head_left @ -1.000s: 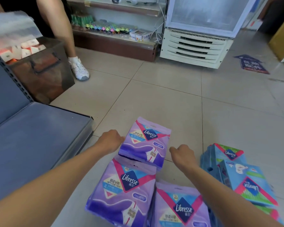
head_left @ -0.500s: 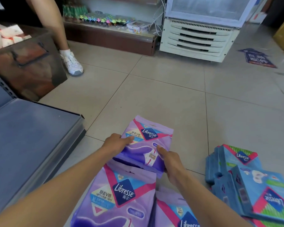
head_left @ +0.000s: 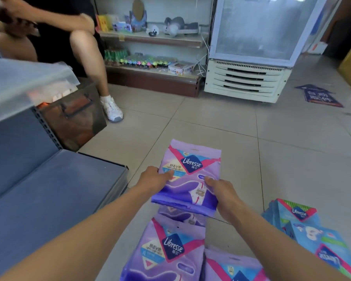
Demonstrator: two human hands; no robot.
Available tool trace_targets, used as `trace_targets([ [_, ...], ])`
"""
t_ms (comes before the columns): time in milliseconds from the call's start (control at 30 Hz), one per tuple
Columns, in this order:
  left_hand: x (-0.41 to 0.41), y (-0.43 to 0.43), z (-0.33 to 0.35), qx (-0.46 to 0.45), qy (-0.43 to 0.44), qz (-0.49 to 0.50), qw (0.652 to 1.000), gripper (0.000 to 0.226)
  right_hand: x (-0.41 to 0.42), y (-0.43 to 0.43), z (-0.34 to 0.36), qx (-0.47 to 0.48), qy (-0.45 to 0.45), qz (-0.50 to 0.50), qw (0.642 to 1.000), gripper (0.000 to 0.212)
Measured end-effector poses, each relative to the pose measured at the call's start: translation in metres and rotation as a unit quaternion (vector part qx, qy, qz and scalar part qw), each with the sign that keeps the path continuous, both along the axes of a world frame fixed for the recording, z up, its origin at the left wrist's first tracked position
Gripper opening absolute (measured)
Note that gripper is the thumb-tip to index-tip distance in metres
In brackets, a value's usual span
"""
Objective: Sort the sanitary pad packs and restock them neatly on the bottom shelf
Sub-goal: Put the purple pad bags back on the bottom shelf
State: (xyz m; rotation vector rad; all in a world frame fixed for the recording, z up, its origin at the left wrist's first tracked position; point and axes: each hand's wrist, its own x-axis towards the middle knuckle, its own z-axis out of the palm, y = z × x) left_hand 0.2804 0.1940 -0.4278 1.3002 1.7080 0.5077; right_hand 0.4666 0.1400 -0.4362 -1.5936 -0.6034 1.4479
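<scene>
Left hand [head_left: 152, 179]: grips the purple pack [head_left: 190, 175] by its left edge, thumb on top.
Right hand [head_left: 221, 189]: grips its right edge.
Purple pack: held over other purple packs [head_left: 166, 250] on the floor [head_left: 211, 122].
Blue packs [head_left: 304, 230]: piled at right.
Bottom shelf [head_left: 49, 199]: at left.

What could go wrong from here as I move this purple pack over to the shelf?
1. The left hand and right hand grip the purple pack only at its side edges; being soft, it may sag or slip.
2. The shelf corner sits close on the left; the pack could snag there.
3. On the floor, loose purple packs and blue packs lie near; a low swing could scatter or mix them.
</scene>
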Motion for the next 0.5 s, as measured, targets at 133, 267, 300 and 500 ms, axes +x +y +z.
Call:
trace_targets([
  [133, -0.028, -0.012, 0.08, 0.027, -0.018, 0.022, 0.999, 0.044, -0.027, 0.001, 0.072, 0.044, -0.014, 0.013, 0.999, 0.029],
  [267, -0.061, -0.029, 0.169, 0.072, -0.023, 0.033, 0.997, 0.042, -0.058, -0.007, 0.149, 0.093, -0.006, 0.03, 0.995, 0.03],
  [300, -0.07, -0.034, 0.191, 0.088, -0.023, 0.041, 0.995, 0.041, -0.067, -0.01, 0.169, 0.107, -0.003, 0.037, 0.994, 0.03],
  [500, -0.132, -0.083, 0.306, 0.153, -0.008, 0.096, 0.984, 0.042, -0.125, -0.034, 0.277, 0.185, 0.014, 0.065, 0.981, 0.029],
])
